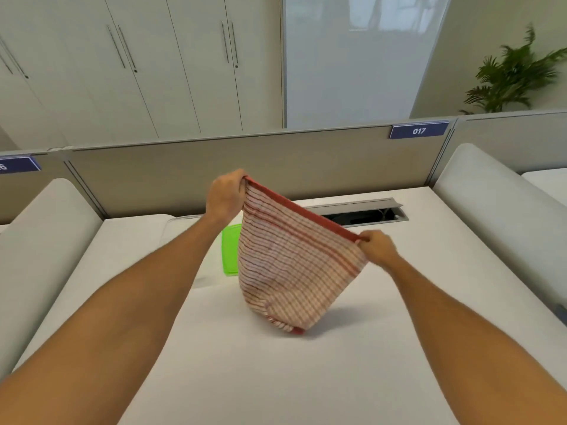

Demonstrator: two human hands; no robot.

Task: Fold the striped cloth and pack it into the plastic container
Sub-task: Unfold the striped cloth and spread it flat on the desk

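The left hand [225, 196], just above the frame's centre, is pinching one end of the cloth's [288, 271] red edge, fingers curled round it. The right hand [379, 248], lower and right of centre, is gripping the other end, so the edge is slanting down to the right between them. The cloth is hanging in mid-frame, its bottom touching the white table [276, 378]. Just left of the cloth, partly hidden behind it, a green container [230, 254] is lying on the table
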